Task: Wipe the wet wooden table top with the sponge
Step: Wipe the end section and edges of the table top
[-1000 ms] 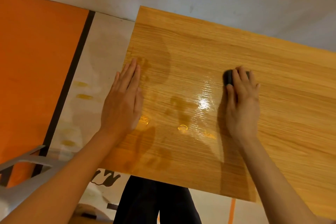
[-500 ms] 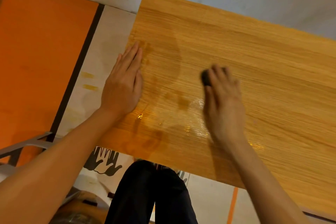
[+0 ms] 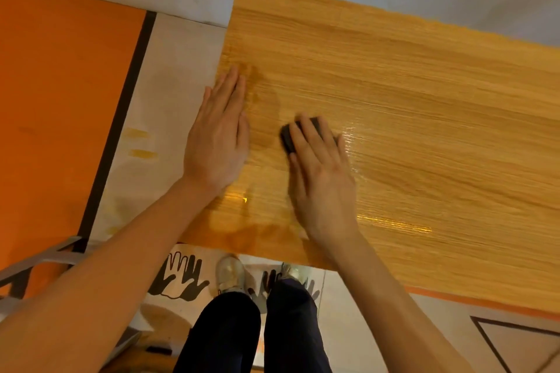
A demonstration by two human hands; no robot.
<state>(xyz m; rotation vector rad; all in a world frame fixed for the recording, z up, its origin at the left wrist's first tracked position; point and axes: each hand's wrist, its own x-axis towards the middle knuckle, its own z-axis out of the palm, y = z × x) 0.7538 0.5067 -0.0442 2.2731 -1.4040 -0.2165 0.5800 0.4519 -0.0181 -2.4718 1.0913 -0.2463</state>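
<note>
our right hand (image 3: 318, 179), fingers curled over the dark sponge (image 3: 288, 138), has swept left toward our flat, empty left hand (image 3: 216, 142) at nine o'clock, so the wet table top (image 3: 424, 118) is part wiped.

— What's the worktop (image 3: 424, 94) like on my feed?
— Wooden, orange-brown grain, with a wet sheen near its middle and front.
— And I see what on it?
— A dark sponge (image 3: 288, 136) under my right hand (image 3: 321, 179), and my left hand (image 3: 218, 142) flat at the left edge, fingers (image 3: 233, 85) together.
</note>
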